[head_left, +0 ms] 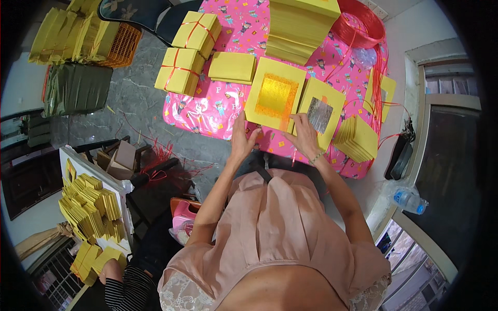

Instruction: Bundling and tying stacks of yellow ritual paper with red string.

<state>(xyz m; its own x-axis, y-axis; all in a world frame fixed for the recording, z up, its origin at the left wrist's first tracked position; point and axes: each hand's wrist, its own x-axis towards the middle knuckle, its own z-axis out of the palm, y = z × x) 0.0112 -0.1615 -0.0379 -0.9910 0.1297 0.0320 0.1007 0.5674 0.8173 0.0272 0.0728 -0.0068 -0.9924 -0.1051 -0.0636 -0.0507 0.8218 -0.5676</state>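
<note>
My left hand (pixel 243 141) lies at the lower left edge of a yellow paper sheet (pixel 252 106), fingers stretched out and thumb apart. The sheet bears a gold square with an orange border. At its lower right corner my right hand (pixel 306 136) rests its bent fingertips on the paper, thumb spread away from them. Right beside it lies a second yellow sheet (pixel 332 96) with a silver square, partly under my right hand. A fanned pile of yellow paper (pixel 358 139) sits further right. Behind my left hand is a folded yellow paper stack (pixel 232 67).
The table has a pink patterned cover (pixel 202 116). Tied yellow bundles (pixel 179 70) stand at its left, a tall yellow stack (pixel 301 31) at the back, and a red twine coil (pixel 360 26) at the back right. At lower left, another person's hand (pixel 110 270) touches yellow paper.
</note>
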